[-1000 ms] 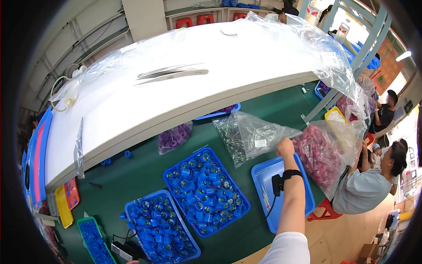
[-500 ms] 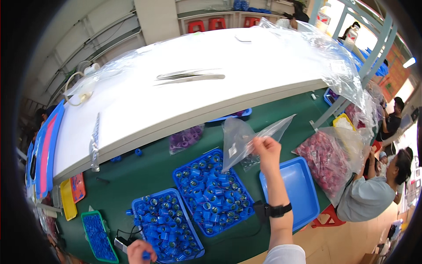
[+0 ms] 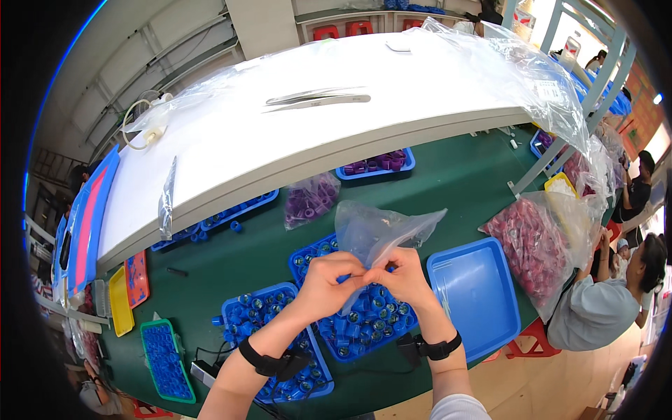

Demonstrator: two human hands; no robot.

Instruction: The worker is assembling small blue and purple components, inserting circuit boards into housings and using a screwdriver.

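Note:
A clear plastic bag is pinched between both hands over the blue parts. My left hand has its thumb and fingers closed on the bag's near edge. My right hand grips the same edge, and the fingertips of both hands meet. Most of the bag stands up loosely beyond the fingers. Beneath the hands is a blue tray heaped with small blue cylindrical caps, partly hidden by my hands. A second blue tray of such caps lies to its left, below my left forearm.
An unfilled blue tray lies to the right, beside a bag of pink-red parts. A bag of purple parts rests under the raised white shelf, which holds tweezers. A green-rimmed tray stands left. A person sits at right.
My left hand has come up from the lower left, where it held a blue cap, to grip the bag. My right hand has lowered the bag toward me. The view has shifted slightly.

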